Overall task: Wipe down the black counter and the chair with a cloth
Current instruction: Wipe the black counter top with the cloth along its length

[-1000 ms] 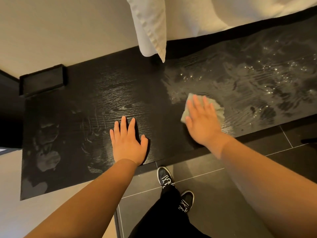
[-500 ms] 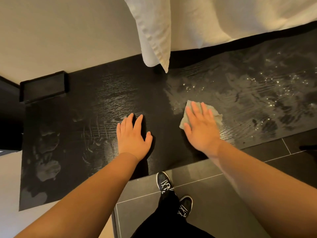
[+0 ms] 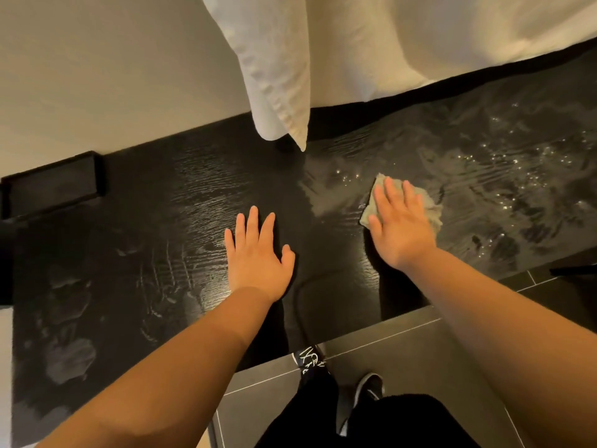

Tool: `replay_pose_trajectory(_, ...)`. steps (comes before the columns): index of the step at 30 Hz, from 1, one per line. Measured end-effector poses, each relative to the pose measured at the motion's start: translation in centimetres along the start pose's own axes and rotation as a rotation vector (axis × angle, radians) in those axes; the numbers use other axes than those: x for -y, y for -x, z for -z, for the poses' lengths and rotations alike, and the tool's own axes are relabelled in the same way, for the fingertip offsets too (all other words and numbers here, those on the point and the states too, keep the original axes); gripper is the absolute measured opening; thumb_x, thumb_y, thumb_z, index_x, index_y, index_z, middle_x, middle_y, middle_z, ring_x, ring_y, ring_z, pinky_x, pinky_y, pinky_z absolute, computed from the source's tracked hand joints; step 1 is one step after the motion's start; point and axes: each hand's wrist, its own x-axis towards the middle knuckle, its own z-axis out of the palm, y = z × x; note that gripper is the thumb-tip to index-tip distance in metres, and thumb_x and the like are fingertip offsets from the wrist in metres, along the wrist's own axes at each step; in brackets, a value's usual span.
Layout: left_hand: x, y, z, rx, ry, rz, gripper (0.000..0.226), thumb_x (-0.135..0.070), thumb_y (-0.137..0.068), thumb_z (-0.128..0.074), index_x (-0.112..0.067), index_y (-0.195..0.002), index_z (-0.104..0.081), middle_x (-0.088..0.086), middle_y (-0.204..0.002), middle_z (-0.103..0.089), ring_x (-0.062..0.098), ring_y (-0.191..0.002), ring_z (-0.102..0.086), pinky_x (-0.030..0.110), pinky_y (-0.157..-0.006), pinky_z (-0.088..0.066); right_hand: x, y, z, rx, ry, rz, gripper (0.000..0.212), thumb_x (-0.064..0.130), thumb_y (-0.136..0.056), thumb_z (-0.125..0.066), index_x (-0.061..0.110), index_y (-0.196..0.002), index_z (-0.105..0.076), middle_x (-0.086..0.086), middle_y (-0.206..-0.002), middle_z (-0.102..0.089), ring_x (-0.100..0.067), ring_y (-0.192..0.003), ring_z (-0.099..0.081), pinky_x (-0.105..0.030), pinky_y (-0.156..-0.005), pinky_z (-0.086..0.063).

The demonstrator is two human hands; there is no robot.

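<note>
A black wood-grain counter (image 3: 155, 240) runs across the view, with wet streaks and droplets on its right part. My right hand (image 3: 399, 224) lies flat with straight fingers on a small grey cloth (image 3: 429, 208) and presses it onto the wet area. My left hand (image 3: 256, 253) rests flat on the dry counter, fingers straight and spread, holding nothing. No chair can be made out.
White curtains (image 3: 371, 53) hang over the back of the counter, one pointed fold (image 3: 281, 92) nearly touching it. A black box (image 3: 51, 185) sits at the far left against the pale wall. Grey floor tiles (image 3: 403, 367) and my shoes (image 3: 310, 360) lie below the counter's front edge.
My right hand slid the cloth toward me and slightly left, then away again to the right. My left hand stayed flat on the counter. The camera moved a little.
</note>
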Motion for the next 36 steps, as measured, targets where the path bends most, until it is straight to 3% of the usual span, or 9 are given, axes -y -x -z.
replay_pose_trajectory(3, 0.0, 0.0, -0.1, -0.005, -0.013, 0.003, 0.074, -0.055, -0.096, -0.041, -0.027, -0.164, -0.031, 0.005, -0.177, -0.01, 0.03, -0.163, -0.002, 0.055, -0.131, -0.003, 5.4, 1.7, -2.0, -0.017, 0.033, 0.246, 0.069, 0.045, -0.105, -0.014, 0.014, -0.166, -0.017, -0.012, -0.173, -0.017, -0.043, -0.159, -0.005, -0.053, -0.129, -0.003)
replay_pose_trajectory(7, 0.0, 0.0, -0.1, -0.006, -0.026, 0.0, 0.075, -0.055, -0.096, -0.039, -0.027, -0.164, -0.03, 0.006, -0.177, -0.01, 0.031, -0.163, -0.002, 0.055, -0.131, -0.003, 7.9, 2.2, -2.3, 0.085, 0.027, 0.523, 0.064, 0.046, -0.108, -0.022, 0.022, -0.167, -0.012, 0.002, -0.174, -0.003, -0.027, -0.161, 0.006, -0.047, -0.13, 0.002)
replay_pose_trajectory(15, -0.3, -0.1, 0.0, -0.013, -0.041, 0.018, 0.074, -0.055, -0.095, -0.038, -0.03, -0.164, -0.031, 0.004, -0.176, -0.014, 0.03, -0.163, -0.006, 0.054, -0.131, -0.004, 1.3, -1.4, 0.0, 0.007, 0.042, 0.189, 0.068, 0.043, -0.106, -0.024, 0.014, -0.166, -0.016, -0.006, -0.173, -0.013, -0.036, -0.16, -0.005, -0.055, -0.128, -0.015)
replay_pose_trajectory(17, -0.2, -0.1, -0.1, -0.013, -0.041, 0.021, 0.074, -0.055, -0.094, -0.038, -0.03, -0.163, -0.031, 0.004, -0.176, -0.014, 0.03, -0.163, -0.006, 0.054, -0.131, -0.005, 4.1, 0.0, -0.7, -0.033, 0.033, 0.265, 0.069, 0.043, -0.104, -0.025, 0.011, -0.165, -0.022, -0.01, -0.172, -0.02, -0.041, -0.159, -0.009, -0.055, -0.128, -0.014)
replay_pose_trajectory(20, -0.1, -0.1, -0.2, -0.026, -0.036, 0.017, 0.075, -0.055, -0.094, -0.04, -0.03, -0.163, -0.032, 0.004, -0.176, -0.015, 0.03, -0.163, -0.007, 0.055, -0.131, -0.006, 7.7, 2.9, -2.0, 0.114, 0.083, 0.586, 0.069, 0.046, -0.103, -0.018, 0.019, -0.166, -0.013, -0.002, -0.175, -0.005, -0.03, -0.161, 0.004, -0.049, -0.13, -0.002)
replay_pose_trajectory(23, -0.1, -0.1, -0.3, -0.022, -0.038, 0.024, 0.074, -0.056, -0.095, -0.04, -0.031, -0.164, -0.031, 0.003, -0.176, -0.015, 0.029, -0.163, -0.007, 0.055, -0.131, -0.007, 5.3, 1.1, -2.1, 0.108, 0.065, 0.684, 0.065, 0.046, -0.107, -0.027, 0.022, -0.166, -0.016, 0.002, -0.174, -0.008, -0.024, -0.161, 0.001, -0.047, -0.13, -0.003)
replay_pose_trajectory(30, -0.2, -0.1, -0.2, -0.019, -0.039, 0.029, 0.074, -0.057, -0.094, -0.035, -0.031, -0.163, -0.031, 0.002, -0.176, -0.016, 0.028, -0.163, -0.007, 0.054, -0.131, -0.007, -1.7, -2.2, 0.2, 0.042, 0.046, 0.214, 0.07, 0.047, -0.105, -0.018, 0.016, -0.167, -0.01, -0.006, -0.174, -0.011, -0.037, -0.159, -0.004, -0.054, -0.128, -0.011)
replay_pose_trajectory(33, -0.2, -0.1, -0.3, -0.017, -0.037, 0.032, 0.074, -0.056, -0.094, -0.035, -0.031, -0.163, -0.031, 0.002, -0.176, -0.016, 0.028, -0.163, -0.007, 0.054, -0.131, -0.007, 3.3, 0.0, -1.4, 0.023, 0.049, 0.4, 0.07, 0.044, -0.105, -0.017, 0.01, -0.166, -0.014, -0.014, -0.173, -0.014, -0.045, -0.158, -0.003, -0.055, -0.128, -0.005)
replay_pose_trajectory(36, -0.2, -0.1, -0.3, -0.019, -0.039, 0.024, 0.074, -0.057, -0.095, -0.036, -0.03, -0.163, -0.031, 0.003, -0.176, -0.016, 0.029, -0.163, -0.008, 0.055, -0.131, -0.008, 6.3, 1.4, -1.9, 0.164, 0.054, 0.645, 0.069, 0.048, -0.105, -0.023, 0.022, -0.167, -0.008, 0.001, -0.174, 0.001, -0.028, -0.16, 0.009, -0.046, -0.129, 0.007)
